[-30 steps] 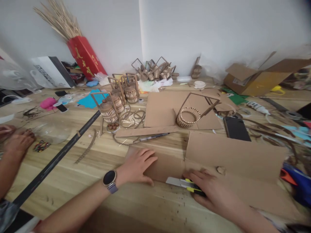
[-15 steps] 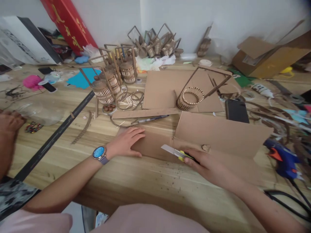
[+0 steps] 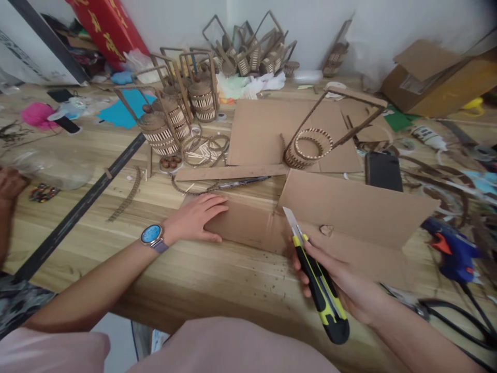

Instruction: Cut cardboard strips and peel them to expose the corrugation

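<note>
Knife (image 3: 317, 282) gripped in right hand (image 3: 345, 280), now turned blade-forward, left hand (image 3: 196, 217) (still spread flat) on cardboard (image 3: 246, 223)

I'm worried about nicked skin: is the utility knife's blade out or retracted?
Out: a bare metal blade sticks out past the front of the yellow-and-black utility knife in the right hand.

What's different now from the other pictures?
The right hand has turned the yellow-and-black knife: its blade pointed left and now points away from the person, with the handle toward them. The watch, dark at first, is lit. Nothing was let go. The left hand stayed on the cardboard, and the open basket stayed put.
</note>
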A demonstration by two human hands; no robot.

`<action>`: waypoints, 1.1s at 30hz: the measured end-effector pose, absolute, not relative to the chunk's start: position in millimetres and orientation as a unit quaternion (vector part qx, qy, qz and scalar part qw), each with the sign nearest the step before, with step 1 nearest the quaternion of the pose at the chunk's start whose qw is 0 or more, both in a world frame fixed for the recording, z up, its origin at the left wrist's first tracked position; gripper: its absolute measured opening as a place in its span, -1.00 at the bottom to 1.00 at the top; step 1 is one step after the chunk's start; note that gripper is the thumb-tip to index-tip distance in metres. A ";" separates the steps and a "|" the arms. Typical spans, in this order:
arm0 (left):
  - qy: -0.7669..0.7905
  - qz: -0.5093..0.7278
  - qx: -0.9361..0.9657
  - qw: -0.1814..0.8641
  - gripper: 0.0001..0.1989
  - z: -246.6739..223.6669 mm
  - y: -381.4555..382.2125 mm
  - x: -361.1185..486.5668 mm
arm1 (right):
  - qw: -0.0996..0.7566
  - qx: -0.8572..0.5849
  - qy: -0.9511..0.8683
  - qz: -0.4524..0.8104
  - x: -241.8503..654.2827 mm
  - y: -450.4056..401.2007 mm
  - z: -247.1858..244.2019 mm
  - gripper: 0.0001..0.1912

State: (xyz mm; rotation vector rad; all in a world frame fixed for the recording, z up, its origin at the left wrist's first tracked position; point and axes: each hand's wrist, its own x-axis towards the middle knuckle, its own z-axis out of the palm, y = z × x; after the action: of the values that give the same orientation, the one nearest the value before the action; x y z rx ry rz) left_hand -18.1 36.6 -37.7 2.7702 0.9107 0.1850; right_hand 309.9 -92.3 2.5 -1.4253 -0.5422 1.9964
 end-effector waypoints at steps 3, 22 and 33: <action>0.310 0.072 0.941 0.117 -0.20 -38.4 38.5 -18.4 | 0.332 -0.501 -0.175 0.780 310.4 -98.0 5.9 -0.59; 0.308 0.082 0.941 0.119 -0.21 -41.9 41.0 -20.5 | 0.345 -0.412 -0.196 0.820 306.7 -113.1 6.7 -0.25; 0.304 0.067 0.944 0.108 -0.20 -39.9 49.1 -25.4 | 0.328 -0.427 -0.245 0.807 317.2 -115.0 2.2 -0.33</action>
State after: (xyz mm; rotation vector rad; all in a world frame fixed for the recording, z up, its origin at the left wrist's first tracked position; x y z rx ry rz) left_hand -25.4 49.1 -39.9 2.7771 0.8948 0.1982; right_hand 317.2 -115.0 2.2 -1.1169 -0.6414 2.1115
